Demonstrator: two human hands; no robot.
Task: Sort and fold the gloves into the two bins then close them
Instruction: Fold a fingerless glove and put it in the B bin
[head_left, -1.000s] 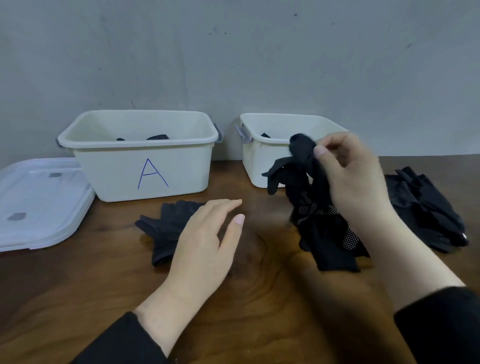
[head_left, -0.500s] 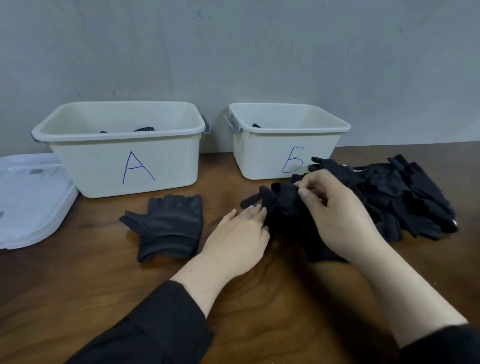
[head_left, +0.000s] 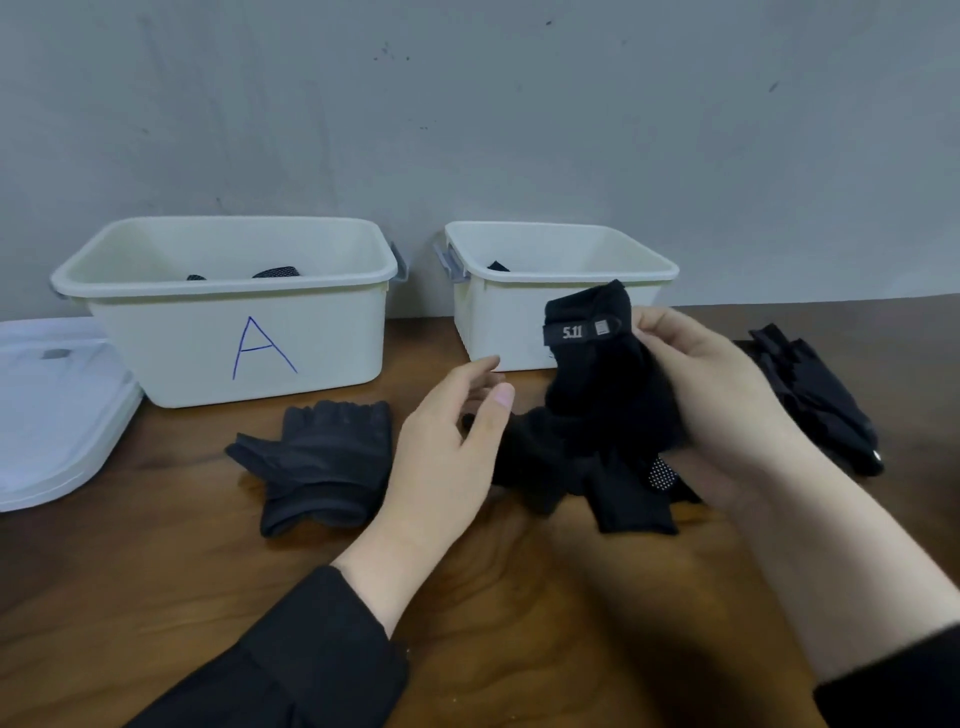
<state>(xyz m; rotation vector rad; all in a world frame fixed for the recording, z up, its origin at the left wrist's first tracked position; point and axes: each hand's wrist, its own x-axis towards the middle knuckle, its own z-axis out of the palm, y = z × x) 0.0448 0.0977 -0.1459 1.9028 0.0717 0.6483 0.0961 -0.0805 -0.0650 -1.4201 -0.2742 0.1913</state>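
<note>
Wooden tabletop (head_left: 156, 597) is laid out with two open white bins at the far edge against the wall. Bin A (head_left: 244, 343), on the left, is marked with a blue letter; a dotted dark piece is seen inside. The right bin (head_left: 524, 260) also holds something dark; its label is hidden behind the held glove. White lids (head_left: 52, 415) are stacked at far left.

A heap of black gloves (head_left: 810, 400) lies at right, unsorted. A folded grey glove (head_left: 322, 462) lies flat near bin A, apparently awaiting placement.

A black glove with a "5.11" wrist strap (head_left: 597, 374) is held up in front of the right bin. Below it, touching the tabletop, more black fabric with a white-dotted patch (head_left: 660, 473) is seen; whether this is a second glove or part of the first cannot be told.

Right hand (head_left: 717, 400): clenched on the strap glove, thumb pinching near the strap. Left hand (head_left: 447, 452): released, fingers relaxed, just beside the fabric, holding nothing.

Judgement: identification and separation step. The strap glove should be lifted clear of the dotted fabric, the left hand pinning the lower piece. The type is to be confirmed by the strap, then the glove laid flat and folded before binning.
</note>
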